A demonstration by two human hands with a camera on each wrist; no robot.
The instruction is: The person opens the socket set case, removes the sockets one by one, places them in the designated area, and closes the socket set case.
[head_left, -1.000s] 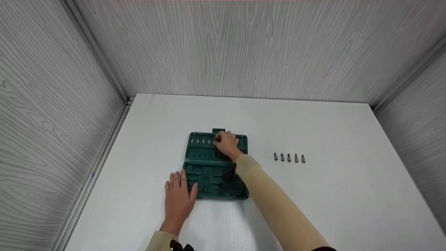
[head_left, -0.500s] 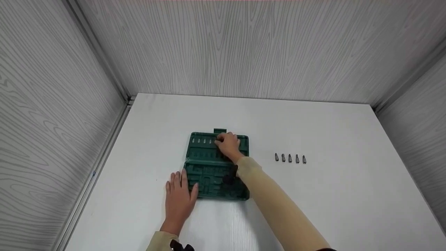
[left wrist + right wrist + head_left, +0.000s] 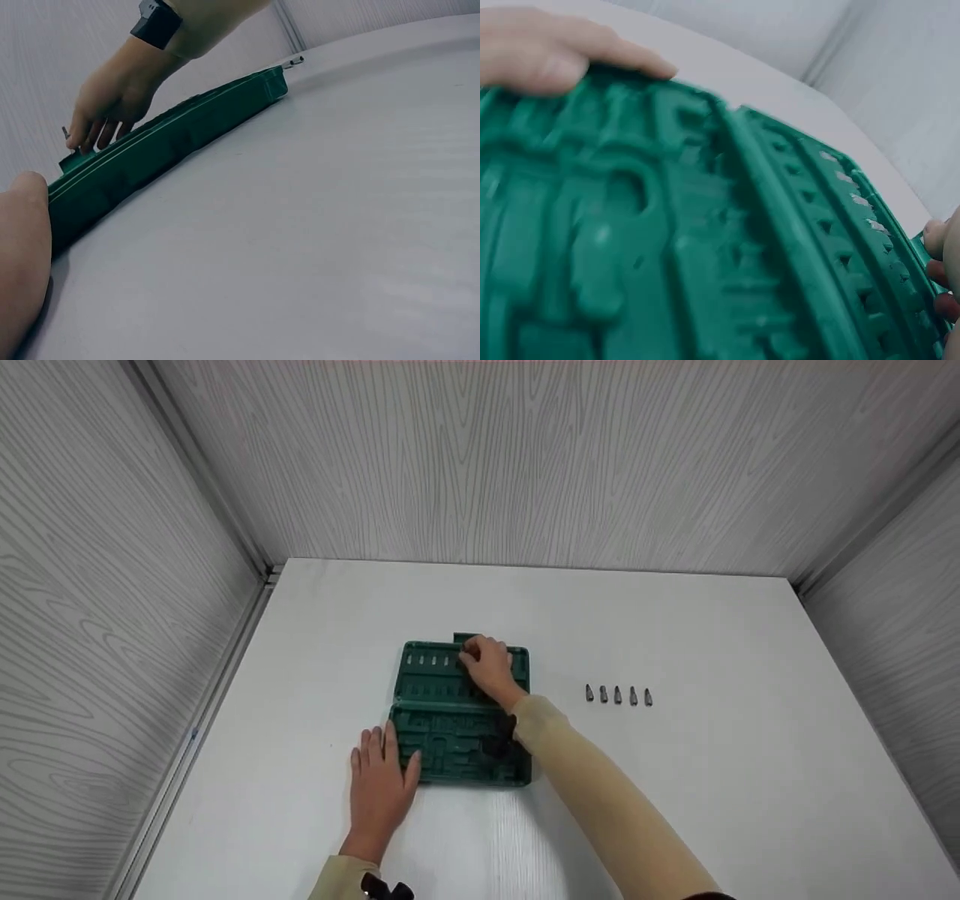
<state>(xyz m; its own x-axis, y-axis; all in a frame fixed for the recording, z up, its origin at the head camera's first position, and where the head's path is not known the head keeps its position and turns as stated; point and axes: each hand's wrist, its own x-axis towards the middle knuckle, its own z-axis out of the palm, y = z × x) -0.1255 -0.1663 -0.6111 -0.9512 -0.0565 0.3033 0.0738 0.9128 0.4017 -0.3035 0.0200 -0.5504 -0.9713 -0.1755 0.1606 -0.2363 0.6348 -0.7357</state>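
A green tool case (image 3: 442, 750) lies unfolded on the table. Along the far edge of its upper half, several small silver bits (image 3: 433, 661) sit in slots. My right hand (image 3: 489, 666) is over this upper half, just right of those bits. Between its thumb and fingertips it pinches a small metal bit (image 3: 65, 133), whose end sticks up in the left wrist view; its lower part is hidden. My left hand (image 3: 379, 795) lies flat with extended fingers, touching the case's left edge near the front corner.
Several pointed metal bits (image 3: 618, 695) stand in a row on the white table (image 3: 720, 795), right of the case. The case's latch (image 3: 463, 637) sticks out at the far edge. Grey wood-grain panels (image 3: 480, 465) enclose the back and sides.
My right hand has shifted slightly toward the latch and now covers part of it. The left hand stays on the case's edge. The head view has drifted a little.
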